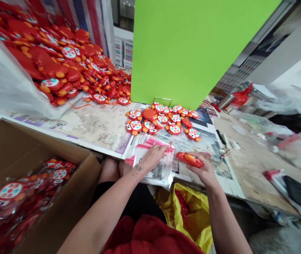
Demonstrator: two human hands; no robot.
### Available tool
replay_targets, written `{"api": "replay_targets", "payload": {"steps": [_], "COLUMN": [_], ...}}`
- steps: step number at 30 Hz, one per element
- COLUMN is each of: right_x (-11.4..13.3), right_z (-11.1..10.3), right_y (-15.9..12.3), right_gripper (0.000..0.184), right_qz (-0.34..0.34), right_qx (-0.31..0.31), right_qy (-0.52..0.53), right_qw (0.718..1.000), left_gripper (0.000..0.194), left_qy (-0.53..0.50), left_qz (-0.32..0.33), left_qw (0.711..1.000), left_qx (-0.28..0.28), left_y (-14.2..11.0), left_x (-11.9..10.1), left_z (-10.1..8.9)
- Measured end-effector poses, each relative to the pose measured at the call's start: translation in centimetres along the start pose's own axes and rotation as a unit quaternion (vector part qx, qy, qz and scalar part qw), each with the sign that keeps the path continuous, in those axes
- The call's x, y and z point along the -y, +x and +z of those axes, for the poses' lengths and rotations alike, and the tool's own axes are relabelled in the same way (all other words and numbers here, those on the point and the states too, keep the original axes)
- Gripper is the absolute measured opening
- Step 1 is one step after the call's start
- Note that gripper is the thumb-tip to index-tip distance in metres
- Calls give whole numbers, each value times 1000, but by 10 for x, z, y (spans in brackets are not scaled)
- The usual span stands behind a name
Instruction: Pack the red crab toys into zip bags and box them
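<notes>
Right of centre, right hand (204, 168) is gripping a toy (189, 159), probably light, stiff, best pinched edgewise. Left hand (153, 157) is touching bags (166, 169), closure unclear.

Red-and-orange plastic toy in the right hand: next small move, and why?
Probably pinch open the top pink-edged clear plastic bag using the left hand: it rests on that stack, and the right hand holds the red-and-orange plastic toy alongside. Whether that toy is bare or wrapped is unclear.

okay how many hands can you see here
2: the left hand is on the clear plastic bags, and the right hand holds a red-and-orange toy. No other hands show.
</notes>
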State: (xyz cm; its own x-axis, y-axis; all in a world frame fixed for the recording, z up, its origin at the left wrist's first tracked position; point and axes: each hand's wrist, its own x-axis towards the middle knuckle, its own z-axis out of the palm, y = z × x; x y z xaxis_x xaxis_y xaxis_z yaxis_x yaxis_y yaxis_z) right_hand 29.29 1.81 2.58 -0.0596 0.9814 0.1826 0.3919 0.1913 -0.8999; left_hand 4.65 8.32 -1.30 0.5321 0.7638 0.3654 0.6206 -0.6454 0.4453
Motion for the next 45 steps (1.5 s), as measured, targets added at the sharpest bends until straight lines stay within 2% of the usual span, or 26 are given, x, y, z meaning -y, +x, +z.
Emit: {"api": "replay_targets", "payload": {"steps": [2, 5, 7, 10, 12, 14, 18, 22, 27, 30, 33, 35, 39, 42, 45], "right_x": [0, -4, -7, -11, -13, -13, -11, -2, 5, 2, -4, -8, -11, -6, 0], "right_z": [2, 13, 23, 36, 43, 48, 53, 59, 71, 68, 57, 49, 48, 58, 66], "right_y": [-1, 6, 14, 27, 33, 37, 43, 52, 64, 63, 51, 39, 16, 8, 6], "right_gripper": [45, 50, 55, 64, 66, 61, 52, 57, 55, 60, 62, 60, 59, 65, 63], "right_qz": [16, 22, 25, 27, 22, 18, 40, 60, -17, -35, 26, 73, 156, 191, 195], "right_qx": [11, -68, -107, -91, -64, -48, -41, 35, 95, 56, -29, -27, 20, 2, -23], "right_qy": [53, 126, 137, 126, 118, 94, 16, -31, -112, -181, -228, -203, -26, 68, 106], "right_qw": [998, 989, 984, 988, 991, 994, 998, 997, 989, 981, 973, 976, 987, 979, 975], "left_gripper": [40, 24, 22, 26, 20, 15, 18, 21, 18, 10, 7, 7, 8, 9, 10], "left_qy": [6, 36, 44, 33, 28, 30, 32, 55, 37, -34, -91, -115, -141, -147, -151], "left_qz": [7, 52, 73, 73, 71, 72, 76, 71, 44, 27, 2, -10, -22, -24, -29], "left_qw": [1000, 998, 996, 997, 997, 997, 995, 994, 994, 994, 993, 991, 988, 987, 986], "left_qx": [0, 31, 39, 14, 1, -9, -46, -65, -90, -99, -76, -66, -59, -60, -60], "left_y": [1, 0, -1, -3, -3, -2, -1, -1, 0, 2, 3, 3, 3, 3, 2], "left_x": [-2, -6, -7, -6, -5, -4, -4, -3, -1, 0, 0, -1, -2, -3, -3], "left_z": [-2, -6, -9, -10, -9, -9, -8, -8, -7, -7, -8, -10, -13, -14, -15]}}
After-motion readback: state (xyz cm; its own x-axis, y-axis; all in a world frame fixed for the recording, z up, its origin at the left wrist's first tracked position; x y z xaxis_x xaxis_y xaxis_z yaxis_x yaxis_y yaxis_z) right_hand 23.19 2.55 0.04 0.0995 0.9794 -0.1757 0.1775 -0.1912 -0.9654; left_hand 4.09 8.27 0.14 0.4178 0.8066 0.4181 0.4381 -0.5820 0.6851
